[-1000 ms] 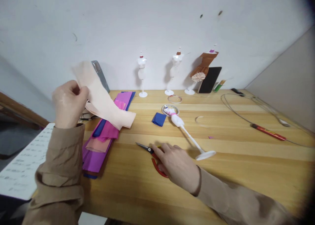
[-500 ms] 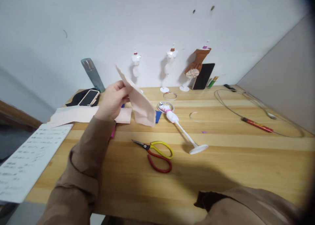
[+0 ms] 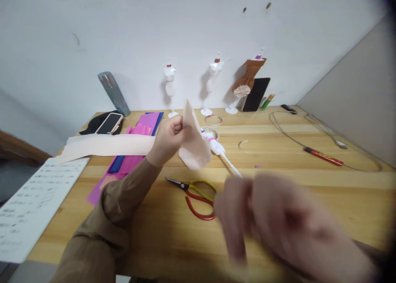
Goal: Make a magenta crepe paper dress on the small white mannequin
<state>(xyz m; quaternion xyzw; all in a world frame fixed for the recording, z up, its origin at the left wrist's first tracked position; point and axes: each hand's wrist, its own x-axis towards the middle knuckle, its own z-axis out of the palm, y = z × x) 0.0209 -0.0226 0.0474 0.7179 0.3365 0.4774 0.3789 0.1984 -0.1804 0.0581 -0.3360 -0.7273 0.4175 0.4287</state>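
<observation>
My left hand (image 3: 169, 137) is closed on the edge of a cream crepe paper piece (image 3: 195, 145), which hangs bent above the table. My right hand (image 3: 247, 213) is low at the front right, smeared by motion, so its fingers do not show clearly. Behind it lie scissors (image 3: 185, 187) with one yellow and one red handle, partly covered by that hand. A small white mannequin (image 3: 216, 146) with a pink band lies on its side by a ring of wire or tape; its base is hidden behind my right hand.
Left of my hand lie a long cream strip (image 3: 105, 145), pink and blue sheets (image 3: 133, 161), a phone (image 3: 109, 123) and a printed page (image 3: 40, 200). Along the wall stand a bottle (image 3: 114, 94), several small mannequins (image 3: 213, 85) and a black tablet (image 3: 256, 94). A red-handled tool (image 3: 323, 156) with a cord lies right.
My left hand has moved right with the cream paper, uncovering the pink and blue sheets. My right hand has come into view from the lower right, passing in front of the scissors.
</observation>
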